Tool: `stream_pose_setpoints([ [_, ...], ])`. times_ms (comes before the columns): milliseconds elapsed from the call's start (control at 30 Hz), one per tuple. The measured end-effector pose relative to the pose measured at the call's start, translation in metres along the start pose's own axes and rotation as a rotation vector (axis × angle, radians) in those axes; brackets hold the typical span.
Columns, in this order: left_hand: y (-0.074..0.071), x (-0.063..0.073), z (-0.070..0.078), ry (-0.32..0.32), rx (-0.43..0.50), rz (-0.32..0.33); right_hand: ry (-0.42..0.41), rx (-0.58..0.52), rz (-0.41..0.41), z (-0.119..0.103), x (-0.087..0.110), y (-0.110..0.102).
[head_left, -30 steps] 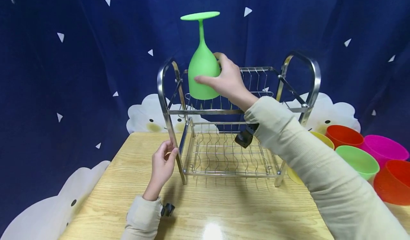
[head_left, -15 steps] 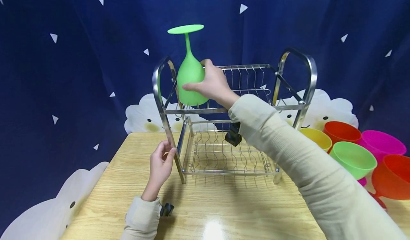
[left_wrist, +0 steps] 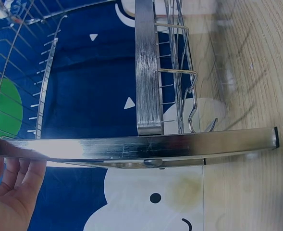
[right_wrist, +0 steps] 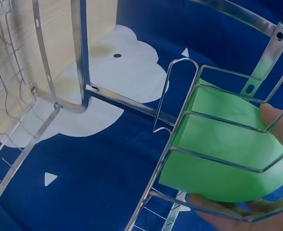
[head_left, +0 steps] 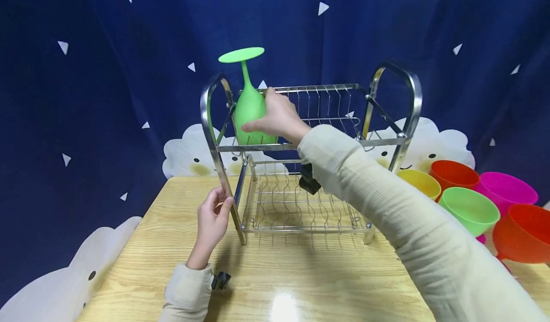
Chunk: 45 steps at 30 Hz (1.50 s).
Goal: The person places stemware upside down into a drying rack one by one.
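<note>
A green plastic wine goblet point(head_left: 249, 109) is upside down at the left end of the upper tier of a two-tier metal dish rack point(head_left: 309, 143). Its base points up and its rim is down among the wires. My right hand point(head_left: 281, 116) grips the bowl from the right side, thumb in front. In the right wrist view the bowl point(right_wrist: 223, 149) shows behind the rack's wires, with fingers round it. My left hand point(head_left: 212, 219) pinches the rack's left front upright between thumb and fingers; the left wrist view shows this metal bar point(left_wrist: 131, 148) in its grasp.
Several goblets stand at the right of the wooden table point(head_left: 335, 284): a yellow one point(head_left: 421, 183), a light green one point(head_left: 470, 209), a magenta one point(head_left: 509, 188) and red ones, one in front point(head_left: 526, 236). The rack's lower wire tier point(head_left: 296, 207) sits just above the table. A dark blue curtain point(head_left: 107, 97) hangs behind.
My right hand has brought the green goblet left and down, from above the rack into its upper tier. The left hand keeps its hold on the upright.
</note>
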<state>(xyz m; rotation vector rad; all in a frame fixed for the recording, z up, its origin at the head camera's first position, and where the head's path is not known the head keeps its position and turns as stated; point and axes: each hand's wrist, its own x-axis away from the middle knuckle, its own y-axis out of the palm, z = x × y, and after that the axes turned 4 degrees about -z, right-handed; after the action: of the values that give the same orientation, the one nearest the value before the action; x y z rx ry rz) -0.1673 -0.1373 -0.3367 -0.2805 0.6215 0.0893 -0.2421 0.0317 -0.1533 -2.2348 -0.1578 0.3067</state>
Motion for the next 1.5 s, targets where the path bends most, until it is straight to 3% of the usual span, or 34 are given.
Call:
stream_pose_setpoints([
  [333,-0.001,0.000,0.000,0.016,-0.011,-0.003,0.036,-0.018,-0.026,0.000,0.004,-0.003],
  [600,-0.002,0.001,0.001,0.012,-0.022,-0.006,0.014,-0.049,-0.028,0.003,0.017,-0.021],
  [767,-0.004,0.000,-0.002,0.022,-0.022,0.008,-0.084,-0.131,0.024,0.009,0.036,-0.030],
  [1000,-0.006,-0.001,-0.006,0.019,-0.014,0.008,-0.291,-0.276,0.131,0.024,0.074,-0.040],
  [1300,-0.007,0.001,-0.008,0.012,-0.003,0.020,-0.428,-0.263,0.164,0.053,0.125,-0.047],
  [1500,-0.006,0.001,-0.009,0.022,-0.005,0.016,-0.508,-0.239,0.187,0.083,0.152,-0.047],
])
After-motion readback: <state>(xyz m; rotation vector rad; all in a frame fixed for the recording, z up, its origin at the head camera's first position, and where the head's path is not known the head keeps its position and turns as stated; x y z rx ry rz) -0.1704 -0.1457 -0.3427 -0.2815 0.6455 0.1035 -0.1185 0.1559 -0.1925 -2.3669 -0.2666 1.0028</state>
